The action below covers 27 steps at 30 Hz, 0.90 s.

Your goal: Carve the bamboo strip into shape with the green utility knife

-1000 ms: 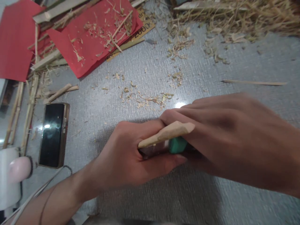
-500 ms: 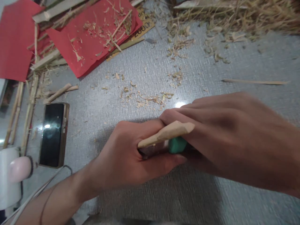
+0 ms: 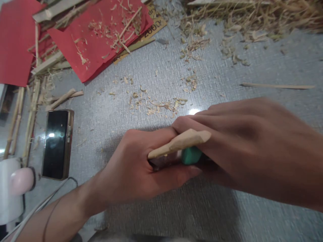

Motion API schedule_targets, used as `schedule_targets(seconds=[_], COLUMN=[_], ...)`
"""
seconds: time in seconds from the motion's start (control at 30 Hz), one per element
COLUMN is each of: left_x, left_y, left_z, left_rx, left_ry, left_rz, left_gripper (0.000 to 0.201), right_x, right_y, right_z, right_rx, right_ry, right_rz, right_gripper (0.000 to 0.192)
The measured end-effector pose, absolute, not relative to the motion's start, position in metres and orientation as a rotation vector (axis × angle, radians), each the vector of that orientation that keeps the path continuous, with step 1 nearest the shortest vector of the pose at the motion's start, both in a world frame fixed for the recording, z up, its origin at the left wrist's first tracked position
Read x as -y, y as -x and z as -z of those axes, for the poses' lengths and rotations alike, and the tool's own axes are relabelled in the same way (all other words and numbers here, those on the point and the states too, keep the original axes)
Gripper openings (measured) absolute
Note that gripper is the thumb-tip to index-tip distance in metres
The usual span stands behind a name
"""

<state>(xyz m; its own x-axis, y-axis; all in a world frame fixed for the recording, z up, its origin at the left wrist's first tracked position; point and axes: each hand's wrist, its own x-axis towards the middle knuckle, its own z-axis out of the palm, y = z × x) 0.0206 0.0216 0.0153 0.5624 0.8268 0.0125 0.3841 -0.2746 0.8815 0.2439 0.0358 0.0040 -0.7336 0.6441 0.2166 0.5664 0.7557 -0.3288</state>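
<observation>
My left hand (image 3: 136,171) is closed around a short pale wooden stick (image 3: 180,143) whose cut end points right. My right hand (image 3: 247,148) lies over that end and grips a tool with a green handle (image 3: 191,155), of which only a small part shows under the stick. Both hands meet just above the grey textured mat (image 3: 156,84). Whatever blade the tool has is hidden by my fingers.
A phone (image 3: 56,144) lies screen up at the left. Red paper sheets (image 3: 101,40) with wood strips and shavings sit at the back left. Straw-like scraps (image 3: 252,16) pile at the back right; a thin splinter (image 3: 277,86) lies right. A white and pink device (image 3: 12,188) is at the lower left.
Hands and stick hold almost the same pose; only the view has shifted slightly.
</observation>
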Motion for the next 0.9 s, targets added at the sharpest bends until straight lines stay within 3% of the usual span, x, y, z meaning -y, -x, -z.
schedule_targets(seconds=[0.57, 0.9], left_x=[-0.022, -0.0199], left_y=[-0.02, -0.0171], left_z=[-0.015, -0.0162], left_rx=[-0.99, -1.006], left_ry=[-1.884, -1.896], left_rz=[-0.557, -0.511], left_gripper=[0.028, 0.028], right_x=[-0.0405, -0.0389], right_y=[-0.2456, -0.2452], right_z=[-0.0034, -0.0034], right_rx=[2.676, 2.67], right_ry=[0.843, 0.863], right_rz=[-0.344, -0.313], right_gripper=[0.02, 0.012])
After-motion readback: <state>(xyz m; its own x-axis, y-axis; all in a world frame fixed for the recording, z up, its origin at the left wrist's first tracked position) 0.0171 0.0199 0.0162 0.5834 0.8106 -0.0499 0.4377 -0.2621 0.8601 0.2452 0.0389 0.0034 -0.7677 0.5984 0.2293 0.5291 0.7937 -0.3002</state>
